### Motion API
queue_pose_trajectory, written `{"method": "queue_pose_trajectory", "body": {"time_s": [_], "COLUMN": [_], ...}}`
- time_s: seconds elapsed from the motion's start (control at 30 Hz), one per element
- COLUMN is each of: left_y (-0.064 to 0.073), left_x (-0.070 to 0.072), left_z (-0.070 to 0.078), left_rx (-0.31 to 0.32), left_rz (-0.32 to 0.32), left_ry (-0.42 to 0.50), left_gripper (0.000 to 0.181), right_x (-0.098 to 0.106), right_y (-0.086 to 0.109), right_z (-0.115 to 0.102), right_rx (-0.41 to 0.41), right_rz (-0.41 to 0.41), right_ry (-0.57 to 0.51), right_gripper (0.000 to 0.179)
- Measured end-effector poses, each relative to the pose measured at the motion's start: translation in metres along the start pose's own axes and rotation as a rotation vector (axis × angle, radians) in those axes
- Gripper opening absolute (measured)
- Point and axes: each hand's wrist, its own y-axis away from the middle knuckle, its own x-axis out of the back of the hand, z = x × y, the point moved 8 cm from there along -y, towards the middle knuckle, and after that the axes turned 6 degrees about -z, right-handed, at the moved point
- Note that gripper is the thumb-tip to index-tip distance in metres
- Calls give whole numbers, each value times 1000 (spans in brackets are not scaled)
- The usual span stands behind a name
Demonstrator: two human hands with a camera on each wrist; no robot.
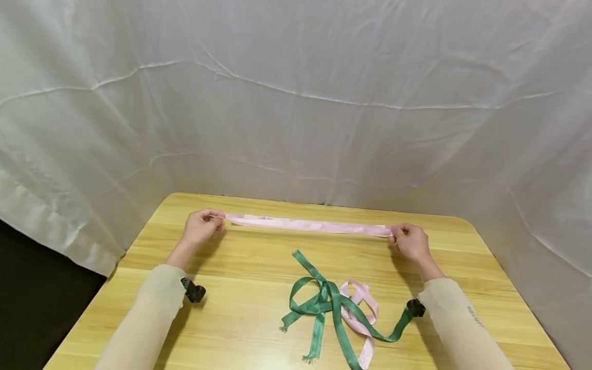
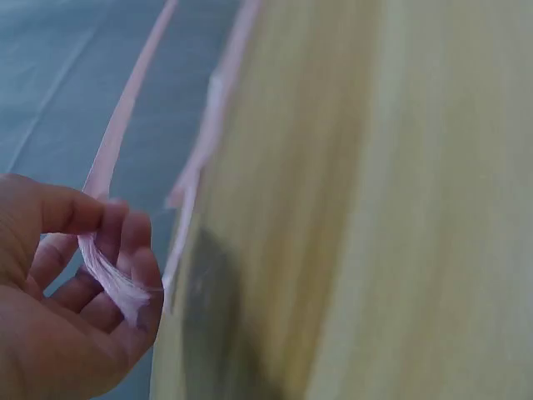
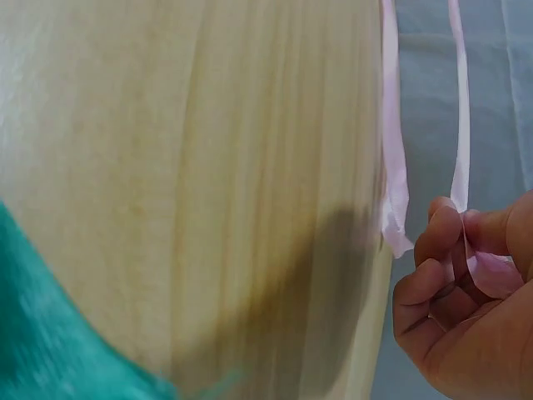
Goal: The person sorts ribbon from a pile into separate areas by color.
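A pink ribbon (image 1: 305, 224) is stretched nearly level between the two hands over the far part of the table. My left hand (image 1: 200, 226) pinches one end between thumb and fingers, and its frayed tip (image 2: 117, 283) hangs into the palm in the left wrist view. At the other end, my right hand (image 1: 410, 240) pinches the ribbon, a short tail (image 3: 493, 275) falling behind the thumb. Both wrist views show a second pink strip (image 3: 395, 125) below the held one, along the table's far edge. Nearer lies a tangled green ribbon (image 1: 317, 336), looped over another pink ribbon (image 1: 367, 352).
The wooden table (image 1: 231, 318) has rounded far corners. A pale curtain (image 1: 296, 128) hangs behind it and along both sides. Small black cameras sit at the left wrist (image 1: 196, 294) and right wrist (image 1: 416, 308); the green ribbon's right end reaches up to the latter.
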Motion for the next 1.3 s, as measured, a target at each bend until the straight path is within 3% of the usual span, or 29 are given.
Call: {"method": "queue_pose_trajectory", "body": {"time_s": [0.17, 0.3, 0.53, 0.7, 0.87, 1.3], "left_y": [-2, -4, -5, -5, -4, -4], "left_x": [-5, -9, -11, -9, -7, -2], "left_z": [4, 5, 5, 2, -1, -1], "left_rx": [-104, -155, -173, -148, -117, -119], "left_rz": [66, 90, 86, 96, 101, 93], "left_ry": [-311, -434, -488, -510, -522, -537], "left_gripper": [13, 8, 8, 8, 9, 23], "right_x": [-1, -1, -3, -5, -6, 6], "right_y": [-1, -2, -3, -3, -3, 0], "right_z": [8, 12, 14, 11, 9, 21], "right_rx": [-30, -44, -39, -30, -11, -21], "right_rz": [9, 14, 19, 18, 29, 47], "right_ry": [-10, 5, 9, 17, 65, 170], "right_gripper": [34, 35, 35, 35, 34, 42]}}
